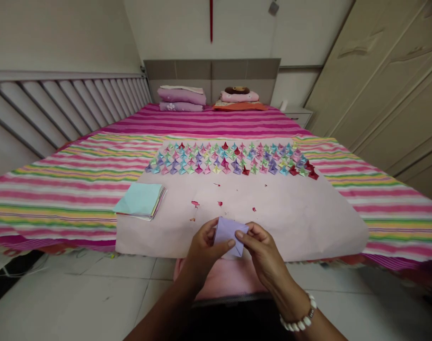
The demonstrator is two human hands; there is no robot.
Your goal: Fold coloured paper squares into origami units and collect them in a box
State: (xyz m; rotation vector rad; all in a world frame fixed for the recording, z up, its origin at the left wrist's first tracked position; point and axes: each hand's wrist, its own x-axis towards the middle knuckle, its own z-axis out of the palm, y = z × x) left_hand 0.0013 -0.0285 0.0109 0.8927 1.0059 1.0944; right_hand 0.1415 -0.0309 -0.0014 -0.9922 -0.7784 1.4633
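A small lilac paper square (228, 234), partly folded, is held between both my hands at the near edge of the bed. My left hand (205, 248) pinches its left side with thumb on top. My right hand (260, 248), with a white bead bracelet at the wrist, pinches its right side. Beyond them a large pale pink sheet (290, 208) lies on the striped bedspread. Several rows of small folded paper pieces (230, 158) in many colours stand on its far part. A stack of coloured paper squares (141, 201), light blue on top, lies to the left.
Small red paper scraps (195, 204) dot the pink sheet. The striped bed (59, 184) has folded pillows (182, 97) and a plush toy (239, 94) at the headboard. A slatted rail (59, 109) runs on the left, a wardrobe (386, 85) on the right, tiled floor (77, 298) below.
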